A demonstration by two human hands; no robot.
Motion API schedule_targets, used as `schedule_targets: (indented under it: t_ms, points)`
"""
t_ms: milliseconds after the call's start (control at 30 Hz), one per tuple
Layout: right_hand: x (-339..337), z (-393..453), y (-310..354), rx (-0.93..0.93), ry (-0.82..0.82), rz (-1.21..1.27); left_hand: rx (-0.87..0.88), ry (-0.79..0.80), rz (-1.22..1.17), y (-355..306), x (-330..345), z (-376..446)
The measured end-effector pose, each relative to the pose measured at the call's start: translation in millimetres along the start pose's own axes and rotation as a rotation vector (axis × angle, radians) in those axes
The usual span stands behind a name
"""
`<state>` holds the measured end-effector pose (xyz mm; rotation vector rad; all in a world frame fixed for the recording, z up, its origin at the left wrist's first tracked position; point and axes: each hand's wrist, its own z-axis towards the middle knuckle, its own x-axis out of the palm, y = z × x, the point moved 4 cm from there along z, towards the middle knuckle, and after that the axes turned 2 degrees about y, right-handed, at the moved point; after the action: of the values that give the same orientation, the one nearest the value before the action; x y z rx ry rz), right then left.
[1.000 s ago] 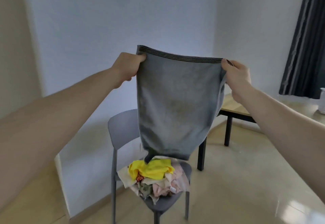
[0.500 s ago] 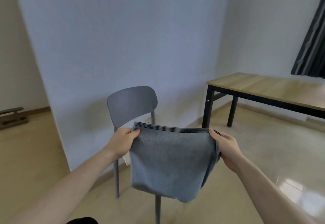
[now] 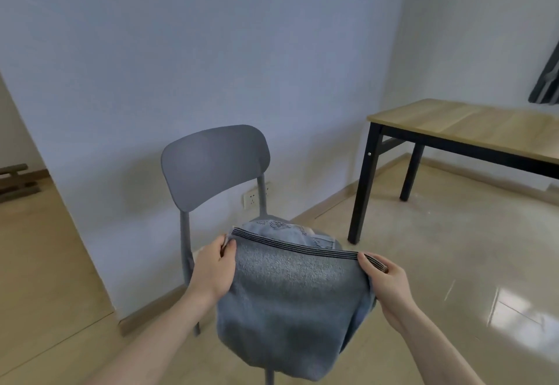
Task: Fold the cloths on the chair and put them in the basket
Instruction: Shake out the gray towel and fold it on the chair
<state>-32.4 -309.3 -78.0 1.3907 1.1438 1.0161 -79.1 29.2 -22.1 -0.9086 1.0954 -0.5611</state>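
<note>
A grey towel with a dark striped hem is spread low over the seat of the grey chair. My left hand pinches its top left corner, and my right hand grips the top right corner. The towel is doubled, with a paler blue layer showing behind the hem. It hides the chair seat and the pile of cloths on it. No basket is in view.
A wooden table with black legs stands to the right, near a dark curtain. A white wall with a socket runs behind the chair. A wooden object lies on the floor at far left.
Both hands have brought the towel down from head height to the chair seat, now covering the cloth pile. The view has tilted and shifted, showing more of the table.
</note>
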Motion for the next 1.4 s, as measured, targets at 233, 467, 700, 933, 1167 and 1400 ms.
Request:
schedule_targets:
  t_ms: [233, 467, 700, 933, 1167, 1400]
  points:
    - [17, 64, 2, -0.034, -0.092, 0.06, 0.015, -0.11, -0.144, -12, 23, 53]
    - [36, 113, -8, -0.042, -0.119, 0.04, -0.014, -0.189, -0.117, 8, 41, 89]
    - [49, 151, -24, -0.051, -0.14, -0.023, -0.047, -0.179, -0.046, 23, 57, 122]
    - [59, 174, -44, -0.055, -0.17, -0.086, -0.096, -0.135, 0.009, 39, 73, 144]
    - [65, 181, -50, -0.041, -0.208, -0.079, -0.14, -0.177, -0.032, 48, 79, 156]
    - [71, 194, -49, -0.049, -0.226, -0.029, -0.03, -0.322, -0.151, 41, 79, 160]
